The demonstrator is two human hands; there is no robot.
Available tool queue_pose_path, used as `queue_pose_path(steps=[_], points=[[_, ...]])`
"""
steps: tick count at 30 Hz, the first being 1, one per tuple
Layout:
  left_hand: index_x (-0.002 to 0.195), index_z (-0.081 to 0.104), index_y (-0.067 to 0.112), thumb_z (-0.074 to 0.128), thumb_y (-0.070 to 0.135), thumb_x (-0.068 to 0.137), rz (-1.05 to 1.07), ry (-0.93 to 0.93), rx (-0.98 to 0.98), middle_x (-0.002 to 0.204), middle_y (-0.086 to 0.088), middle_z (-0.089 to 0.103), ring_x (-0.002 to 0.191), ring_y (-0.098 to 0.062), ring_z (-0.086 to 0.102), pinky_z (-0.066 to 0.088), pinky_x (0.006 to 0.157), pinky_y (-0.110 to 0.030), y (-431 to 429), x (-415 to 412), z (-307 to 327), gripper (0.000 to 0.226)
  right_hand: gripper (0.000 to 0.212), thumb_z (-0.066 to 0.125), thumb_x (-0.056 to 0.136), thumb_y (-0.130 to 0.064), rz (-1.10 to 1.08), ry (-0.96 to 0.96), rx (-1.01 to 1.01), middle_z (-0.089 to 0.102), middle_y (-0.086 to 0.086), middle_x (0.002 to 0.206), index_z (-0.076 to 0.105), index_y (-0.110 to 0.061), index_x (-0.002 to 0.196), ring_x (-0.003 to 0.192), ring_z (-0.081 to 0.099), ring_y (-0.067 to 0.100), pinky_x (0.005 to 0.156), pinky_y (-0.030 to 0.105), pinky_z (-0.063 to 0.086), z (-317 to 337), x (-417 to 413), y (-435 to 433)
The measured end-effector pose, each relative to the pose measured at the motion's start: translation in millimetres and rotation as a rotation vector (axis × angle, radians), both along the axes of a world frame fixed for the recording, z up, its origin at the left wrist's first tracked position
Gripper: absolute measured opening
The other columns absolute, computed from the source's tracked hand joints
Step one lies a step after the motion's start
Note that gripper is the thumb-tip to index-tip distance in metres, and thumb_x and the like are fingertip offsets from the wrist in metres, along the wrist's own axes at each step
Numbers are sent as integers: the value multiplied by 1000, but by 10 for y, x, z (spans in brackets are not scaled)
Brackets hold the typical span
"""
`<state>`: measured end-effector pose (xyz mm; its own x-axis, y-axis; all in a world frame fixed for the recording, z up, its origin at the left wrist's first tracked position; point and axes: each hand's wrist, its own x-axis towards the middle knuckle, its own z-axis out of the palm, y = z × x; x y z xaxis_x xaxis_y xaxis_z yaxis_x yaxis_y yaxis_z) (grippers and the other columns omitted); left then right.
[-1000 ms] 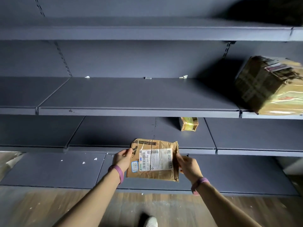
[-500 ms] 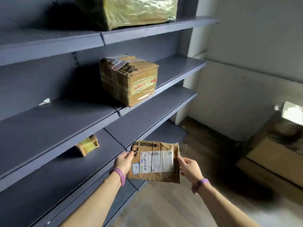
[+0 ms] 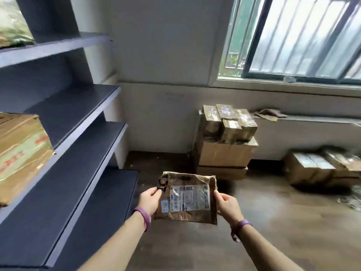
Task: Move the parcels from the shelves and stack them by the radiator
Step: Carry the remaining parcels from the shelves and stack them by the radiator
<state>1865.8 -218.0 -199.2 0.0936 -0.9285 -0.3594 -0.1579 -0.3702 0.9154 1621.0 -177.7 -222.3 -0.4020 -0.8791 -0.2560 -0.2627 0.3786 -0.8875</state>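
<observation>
A flat, crumpled brown paper parcel with a white shipping label (image 3: pixel 187 198) is held out in front of the person, above the dark wooden floor (image 3: pixel 273 231), between both hands. The left hand (image 3: pixel 149 200) grips the parcel's left edge: the thumb lies on the top face near the upper left corner and the fingers curl underneath, out of sight. The right hand (image 3: pixel 226 205) pinches the right edge in the same way, thumb on the upper face beside the label, fingers folded below the parcel. Both hands are closed firmly on the parcel, which tilts slightly, its label facing up toward the camera. A purple band sits on each wrist.

To the left stand dark grey metal shelves (image 3: pixel 82 122). A large brown cardboard box wrapped in clear tape with red markings (image 3: pixel 21 153) rests on one shelf at the left edge of the view, and part of another wrapped parcel (image 3: pixel 11 24) shows on the shelf above.

Ahead, against the white wall below the barred window (image 3: pixel 297 36), a stack of brown cardboard parcels (image 3: pixel 224 139) stands at the left end of a long white radiator (image 3: pixel 304 133); smaller taped boxes sit on top of larger ones. A second, lower group of cardboard boxes (image 3: pixel 320 167) lies on the floor further right, in front of the radiator. The held parcel is well apart from both groups.
</observation>
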Motion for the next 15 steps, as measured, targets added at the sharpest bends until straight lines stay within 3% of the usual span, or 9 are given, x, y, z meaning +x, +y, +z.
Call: queue_pose_path(steps=[3,6,10,15], points=[[124,61,-5,54,5,98,-41,30,-4,120,-14,65,103,-24,61,49,93,-33,-145,-168,-17,29,45,53,99,-37,-77,0,-6,64,-8,59,70,-12,65,63,54,13,67,30,48,-76,-164,-57],[123,63,-1,53,5,98,-72,45,-20,108,-10,67,94,-19,61,47,79,-25,-315,-305,-21,28,47,53,98,-37,-113,-25,-2,61,-8,56,69,-11,63,66,53,16,69,33,48,-145,-307,-175],[121,64,-2,53,4,98,-93,47,-27,108,-12,68,96,-21,61,47,85,-27,-599,-503,-44,26,44,53,99,-37,-134,-36,7,64,-8,61,71,-14,66,68,56,16,74,39,54,-215,-504,-422],[118,66,-2,53,3,97,-61,41,-10,107,-16,69,94,-23,62,49,84,-30,-1082,-807,-83,25,44,55,98,-35,-115,-41,9,58,-13,49,69,-15,62,63,51,15,68,33,48,-338,-809,-971]])
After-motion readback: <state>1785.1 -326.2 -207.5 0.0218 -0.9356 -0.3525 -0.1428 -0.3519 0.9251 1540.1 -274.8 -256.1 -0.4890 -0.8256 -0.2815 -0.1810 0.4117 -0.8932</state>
